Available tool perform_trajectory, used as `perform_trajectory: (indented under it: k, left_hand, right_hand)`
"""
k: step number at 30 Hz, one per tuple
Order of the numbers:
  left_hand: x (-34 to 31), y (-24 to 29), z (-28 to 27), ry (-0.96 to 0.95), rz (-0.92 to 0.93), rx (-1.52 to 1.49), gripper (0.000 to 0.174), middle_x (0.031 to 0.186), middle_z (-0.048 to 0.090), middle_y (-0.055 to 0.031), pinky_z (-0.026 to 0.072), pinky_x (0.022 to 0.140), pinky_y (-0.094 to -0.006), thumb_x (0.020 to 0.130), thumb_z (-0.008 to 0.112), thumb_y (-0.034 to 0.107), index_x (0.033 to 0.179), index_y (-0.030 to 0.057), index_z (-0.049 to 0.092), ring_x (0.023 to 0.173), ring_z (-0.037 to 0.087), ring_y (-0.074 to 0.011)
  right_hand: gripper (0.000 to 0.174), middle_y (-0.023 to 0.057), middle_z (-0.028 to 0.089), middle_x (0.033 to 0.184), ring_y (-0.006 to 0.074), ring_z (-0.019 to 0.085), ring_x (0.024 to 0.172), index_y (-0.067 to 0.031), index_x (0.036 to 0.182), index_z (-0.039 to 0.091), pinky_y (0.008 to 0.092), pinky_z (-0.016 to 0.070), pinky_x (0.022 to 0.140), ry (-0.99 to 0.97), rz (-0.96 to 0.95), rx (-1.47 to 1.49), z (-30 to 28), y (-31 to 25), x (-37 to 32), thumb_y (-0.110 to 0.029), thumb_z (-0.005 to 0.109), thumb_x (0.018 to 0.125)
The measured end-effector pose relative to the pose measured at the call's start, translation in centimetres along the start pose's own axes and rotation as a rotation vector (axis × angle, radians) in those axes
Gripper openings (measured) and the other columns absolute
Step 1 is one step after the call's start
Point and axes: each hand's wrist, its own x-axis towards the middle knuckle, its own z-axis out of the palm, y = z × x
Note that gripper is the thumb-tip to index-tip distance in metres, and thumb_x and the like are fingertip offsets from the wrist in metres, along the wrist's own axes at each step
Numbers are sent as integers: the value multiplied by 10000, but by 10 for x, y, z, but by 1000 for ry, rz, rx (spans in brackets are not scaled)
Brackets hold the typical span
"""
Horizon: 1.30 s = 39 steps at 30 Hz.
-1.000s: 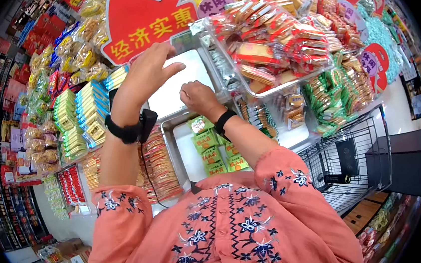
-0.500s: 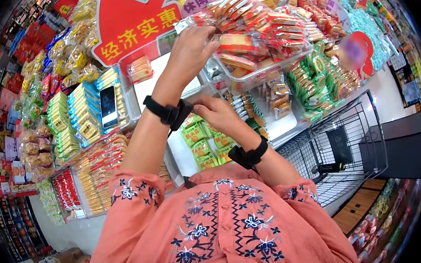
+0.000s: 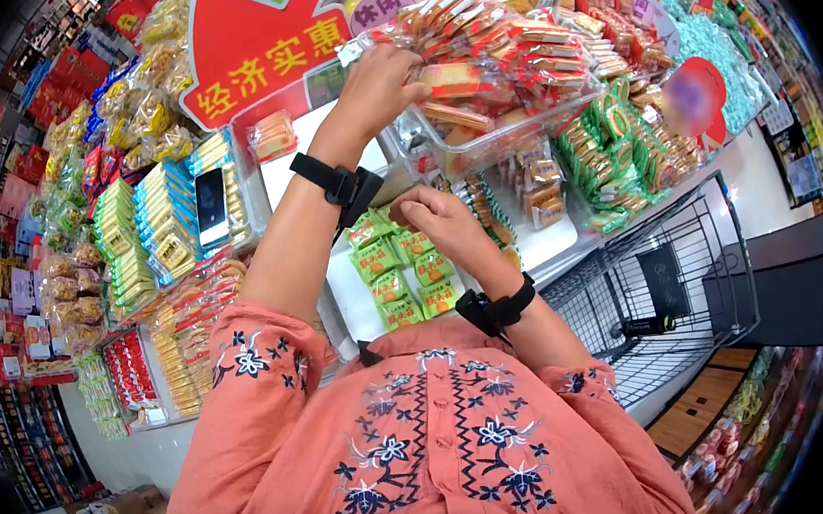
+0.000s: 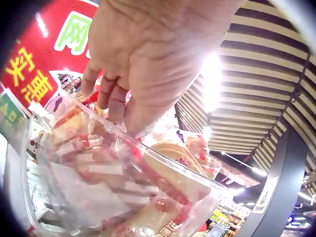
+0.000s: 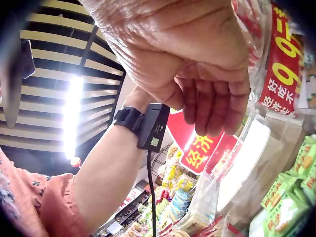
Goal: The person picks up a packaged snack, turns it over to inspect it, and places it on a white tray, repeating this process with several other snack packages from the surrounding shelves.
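My left hand (image 3: 377,88) is at the near-left rim of a clear bin (image 3: 480,146) heaped with red-and-clear wafer packets (image 3: 456,80). In the left wrist view the fingers of this hand (image 4: 143,59) reach down among packets behind the rim; whether they grip one is hidden. One pink-and-cream packet (image 3: 272,135) lies on the left end of a white-bottomed tray (image 3: 287,173). Above green packets (image 3: 389,284), my right hand (image 3: 448,226) hangs with loosely curled fingers and holds nothing, as the right wrist view shows of this hand (image 5: 182,59).
A phone (image 3: 210,205) lies on blue-wrapped packets at the left. A red sign (image 3: 245,37) stands behind the white tray. Green-edged packets (image 3: 616,153) fill a bin on the right, with a wire shopping cart (image 3: 663,289) beside it.
My left hand has moved right, from over the white tray to the wafer bin. The single packet on the tray, unseen one second ago, now shows. My right hand has shifted right and lower.
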Motion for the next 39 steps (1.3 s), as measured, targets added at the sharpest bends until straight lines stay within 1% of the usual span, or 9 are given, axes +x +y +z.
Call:
perform_trajectory:
  k: [6, 12, 15, 16, 23, 24, 28, 31, 39]
  left_hand:
    - [0, 13, -12, -36, -50, -273, 343, 1028, 670, -133, 494, 846, -388, 843, 759, 243, 1075, 24, 633, 949, 637, -278]
    - [-25, 26, -37, 211, -251, -699, 258, 980, 656, -56, 492, 753, -268, 963, 680, 243, 1096, 31, 615, 868, 620, -141]
    - [-42, 31, -61, 256, -429, -870, 268, 976, 644, -36, 477, 699, -241, 973, 672, 249, 1111, 29, 604, 867, 597, -94]
    - [-48, 25, -62, 263, -438, -969, 277, 968, 645, -38, 466, 653, -249, 970, 672, 239, 1132, 28, 593, 844, 611, -101]
    - [-102, 10, -75, 240, -736, -1349, 254, 901, 663, -26, 461, 600, -252, 974, 662, 235, 1125, 45, 587, 760, 651, -121]
    - [-109, 13, -75, 271, -751, -1368, 231, 890, 667, -20, 461, 585, -252, 976, 659, 232, 1114, 59, 593, 741, 653, -125]
    - [-132, 10, -72, 289, -793, -1335, 260, 876, 657, -27, 470, 597, -237, 955, 675, 261, 1081, 52, 587, 748, 646, -132]
    - [-148, 4, -64, 290, -841, -1307, 260, 887, 657, -28, 466, 597, -230, 958, 671, 271, 1076, 53, 592, 753, 646, -125]
    - [-181, 5, -42, 232, -953, -1215, 318, 907, 639, -3, 450, 604, -227, 968, 664, 332, 1146, 77, 595, 764, 629, -113]
  right_hand:
    - [274, 47, 690, 1002, 123, 642, 918, 12, 1079, 652, 288, 519, 845, 4, -8, 68, -8, 0, 1, -219, 517, 1019]
    - [263, 49, 695, 1013, 130, 655, 942, 1, 1094, 648, 294, 526, 856, 8, 24, 118, -10, -7, 2, -215, 512, 1029]
    - [257, 47, 697, 1015, 132, 660, 949, -4, 1097, 645, 294, 531, 852, 6, 27, 157, -7, -9, 2, -213, 511, 1032]
    - [261, 62, 693, 1048, 138, 666, 953, -5, 1140, 626, 294, 538, 846, -13, 21, 180, -7, -9, 3, -216, 518, 1033]
    - [359, 130, 675, 1119, 159, 674, 943, 25, 1279, 535, 289, 557, 813, 2, 9, 355, 3, -38, 17, -223, 550, 1021]
    - [470, 149, 658, 1152, 162, 671, 938, 50, 1345, 458, 288, 554, 805, -24, -22, 358, 3, -41, 22, -258, 569, 1008]
    - [634, 184, 643, 1177, 192, 687, 927, 66, 1435, 345, 298, 572, 788, -2, -85, 400, 13, -57, 32, -284, 613, 979]
    - [639, 183, 640, 1165, 203, 694, 915, 79, 1434, 342, 302, 581, 760, 64, -56, 435, 20, -50, 43, -281, 610, 980]
    - [579, 151, 640, 1090, 206, 700, 875, 89, 1394, 372, 303, 578, 720, 63, 24, 436, 23, -18, 54, -247, 604, 983]
